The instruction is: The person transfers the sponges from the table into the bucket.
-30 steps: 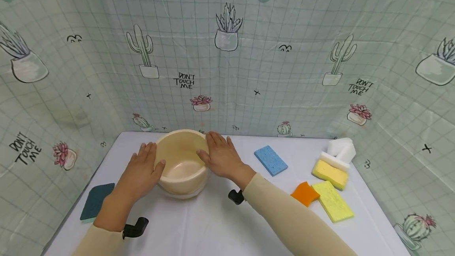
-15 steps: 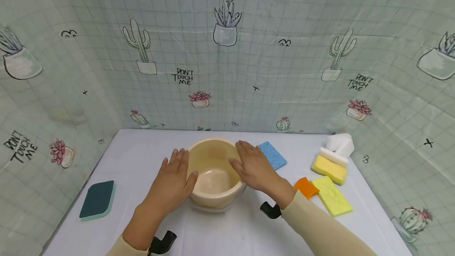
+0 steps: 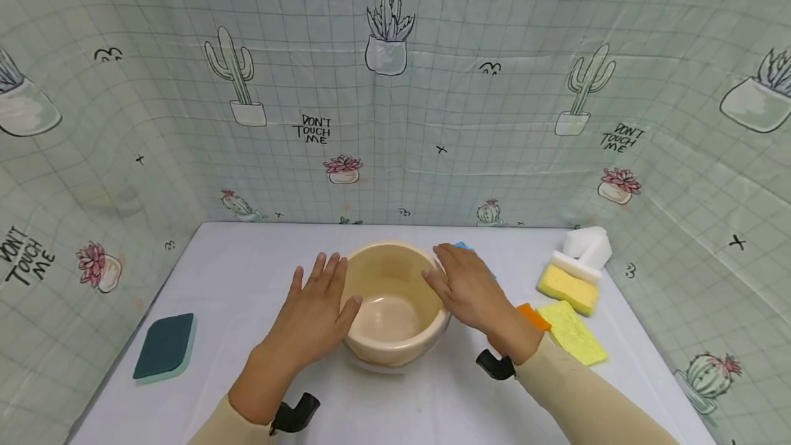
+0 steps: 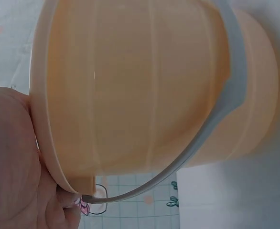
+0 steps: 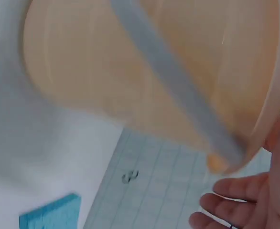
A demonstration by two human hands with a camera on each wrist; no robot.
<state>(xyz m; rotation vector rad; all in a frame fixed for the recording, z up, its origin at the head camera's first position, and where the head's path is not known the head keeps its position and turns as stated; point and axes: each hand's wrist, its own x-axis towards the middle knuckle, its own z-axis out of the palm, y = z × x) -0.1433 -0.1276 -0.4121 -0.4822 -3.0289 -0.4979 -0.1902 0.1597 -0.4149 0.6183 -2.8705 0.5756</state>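
Observation:
A beige bucket (image 3: 389,321) stands upright on the white table between my hands, its wide mouth facing up. At the left of its rim my left hand (image 3: 312,321) rests with straight fingers, the thumb along the rim's edge. My right hand (image 3: 472,287) touches the opposite side of the rim, fingers also straight. The left wrist view shows the grey handle (image 4: 197,138) hanging down along the bucket's outer wall, with the left palm against the rim. In the right wrist view the right fingers (image 5: 240,188) stretch out past the rim.
A dark green sponge (image 3: 163,345) lies at the left on the table (image 3: 235,280). A blue sponge (image 5: 51,214) sits behind my right hand. Farther right are an orange piece (image 3: 534,316), a yellow sponge (image 3: 571,335), and a white-handled yellow sponge brush (image 3: 568,287). Patterned cloth surrounds the table.
The bucket has moved right across the table, with both hands staying at its rim. It now stands near the middle, and my right hand and forearm cover most of the blue sponge.

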